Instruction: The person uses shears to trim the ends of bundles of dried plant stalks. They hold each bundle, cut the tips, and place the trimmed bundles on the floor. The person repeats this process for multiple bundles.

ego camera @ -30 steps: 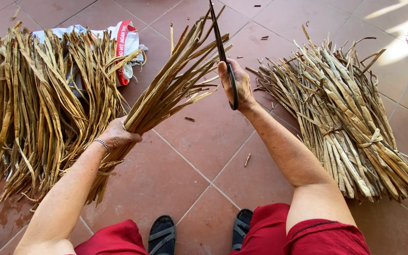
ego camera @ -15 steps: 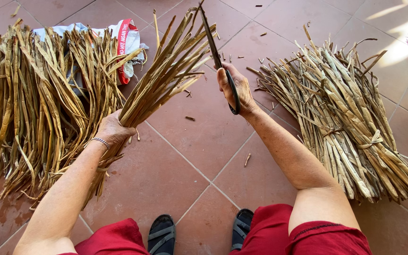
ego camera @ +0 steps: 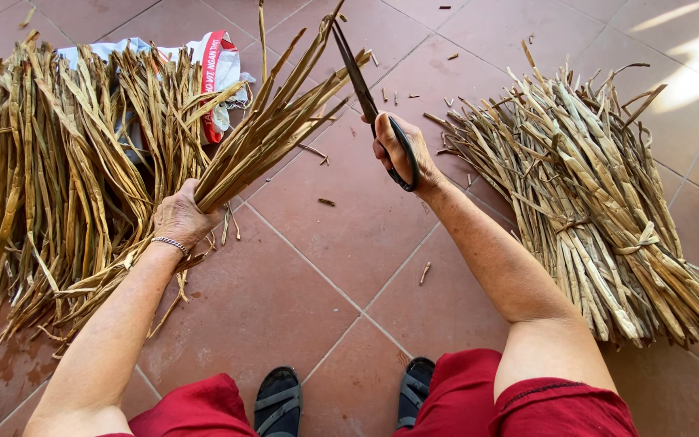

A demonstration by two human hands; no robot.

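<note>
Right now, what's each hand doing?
Left hand: closed around a bundle of dried leaf strips.
Right hand: closed on the handles of black scissors, blades at the bundle's tips.

a home craft yard: red tile floor, heaps of dried leaves, tied bundles, a sack.

The bundle of dried leaf strips gripped in the left fingers looks fibrous, matt and rough, tan-brown. The scissors in the right fingers are dark, dull metal. Beneath them, the floor is smooth reddish tile with a faint sheen.
</note>
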